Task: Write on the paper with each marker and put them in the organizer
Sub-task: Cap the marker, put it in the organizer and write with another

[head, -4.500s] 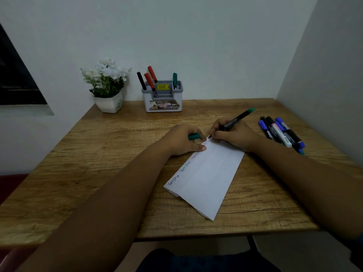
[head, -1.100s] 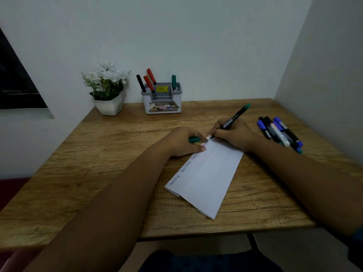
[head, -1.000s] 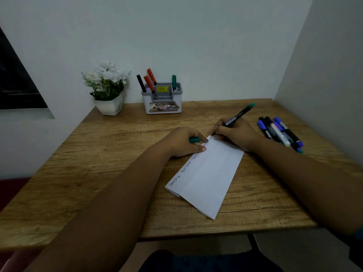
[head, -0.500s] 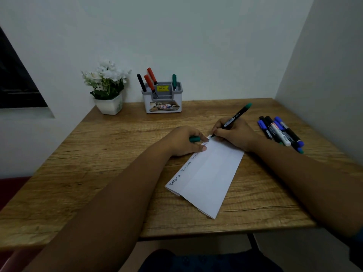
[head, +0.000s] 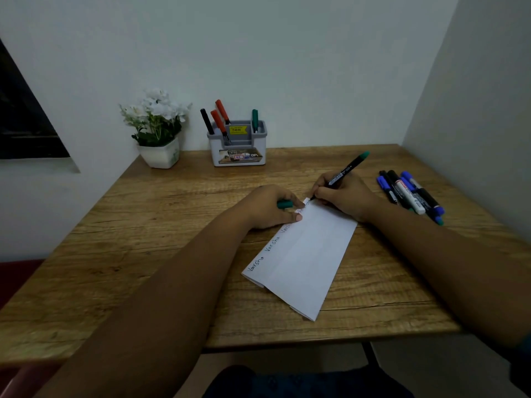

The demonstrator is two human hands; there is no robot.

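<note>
desk (head: 149, 231): wood-grain top, pushed into a wall corner; my forearms come in over the near edge.
paper (head: 304, 254): folded white sheet, mid-desk, lying at a diagonal; far corner sits between my hands, near corner points at the near edge. Handwritten words run along its left edge.
my left hand (head: 270, 208): fingers curled around a green cap (head: 285, 204); thumb tip pressing down on the paper's left edge near the far corner.
my right hand (head: 342, 196): gripping the marker, heel of the hand resting at the paper's far-right edge.
marker (head: 343, 173): black barrel, green end tilted up and away toward the right back corner; tip down at the paper's far corner. Can't tell whether the tip actually touches.
plant (head: 156, 124): white flowers in a white pot, left back corner of the desk, against the wall.
organizer (head: 238, 145): white and grey, at the back edge, just right of the plant. Yellow price tag inside, printed label on its front.
in organizer: one black, two orange on the left side, one green on the right side, all standing.
spare markers (head: 411, 193): loose bundle lying flat near the right edge, blue and black caps, just right of my right hand, not touching it.
</note>
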